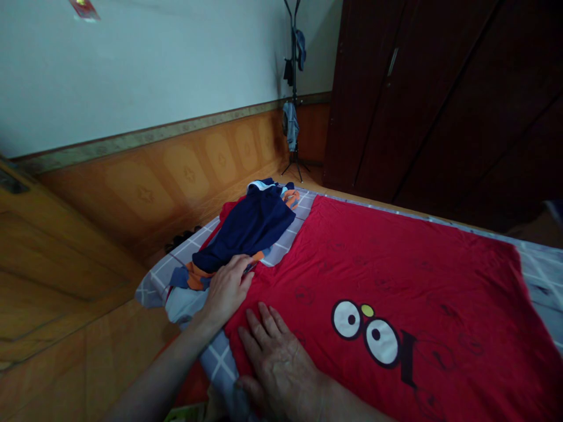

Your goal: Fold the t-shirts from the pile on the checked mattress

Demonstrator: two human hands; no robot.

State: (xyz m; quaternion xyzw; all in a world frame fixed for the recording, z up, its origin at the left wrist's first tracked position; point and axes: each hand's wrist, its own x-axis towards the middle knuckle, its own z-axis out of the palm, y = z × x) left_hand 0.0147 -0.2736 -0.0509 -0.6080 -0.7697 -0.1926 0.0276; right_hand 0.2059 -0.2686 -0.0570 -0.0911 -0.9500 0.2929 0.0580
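Observation:
A red shirt (352, 252) lies spread flat, printed with large white cartoon eyes, a yellow dot and a dark mark. My right hand (281, 357) rests palm down on its left part, fingers stretched out and slightly apart. Just beyond it, my left hand (226, 290) lies at the shirt's left edge, its thumb apart from the fingers and its fingertips partly hidden. Beside that hand is a heap of clothes with a navy garment (250, 225) on top. Orange and blue-grey patterned cloth (197, 276) pokes out from under the navy garment.
A grey checked sheet (285, 237) covers the bed beneath the clothes. A black coat stand (294, 88) holds hanging items in the corner. Dark wardrobe doors (422, 105) stand beyond the bed; a wooden door (53, 258) is at the left. Dark footwear (182, 237) sits on the floor.

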